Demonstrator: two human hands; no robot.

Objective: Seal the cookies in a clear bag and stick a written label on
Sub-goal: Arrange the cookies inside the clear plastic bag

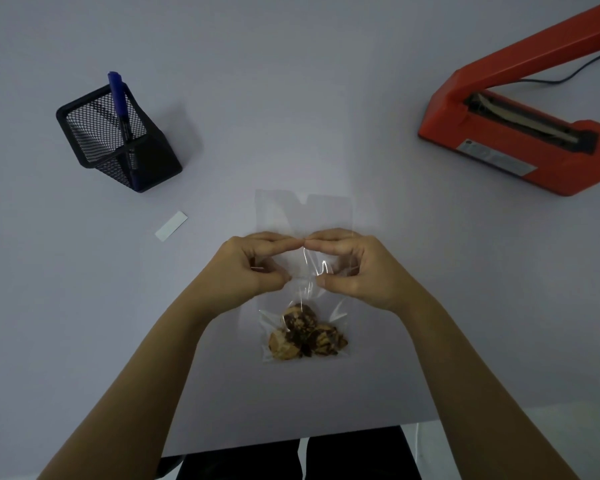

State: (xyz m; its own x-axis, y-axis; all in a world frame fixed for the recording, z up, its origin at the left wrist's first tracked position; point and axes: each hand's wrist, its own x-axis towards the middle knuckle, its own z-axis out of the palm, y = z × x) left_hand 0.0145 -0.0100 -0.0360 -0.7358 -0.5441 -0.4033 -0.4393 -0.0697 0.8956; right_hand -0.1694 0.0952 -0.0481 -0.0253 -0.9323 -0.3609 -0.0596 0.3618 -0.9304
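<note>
A clear bag (305, 216) lies flat on the table, its open end pointing away from me. Several chocolate-marked cookies (305, 336) sit bunched at its near, closed end. My left hand (253, 268) and my right hand (354, 268) both pinch the bag's middle, fingertips almost touching, and the film between them is creased. A small white label (171, 226) rests on the table to the left of the bag. A blue pen (122, 116) stands in a black mesh holder (118, 140) at the far left.
An orange heat sealer (520, 140) stands at the far right with its arm raised and a dark cable behind it. The table's near edge (291, 441) runs just in front of my body.
</note>
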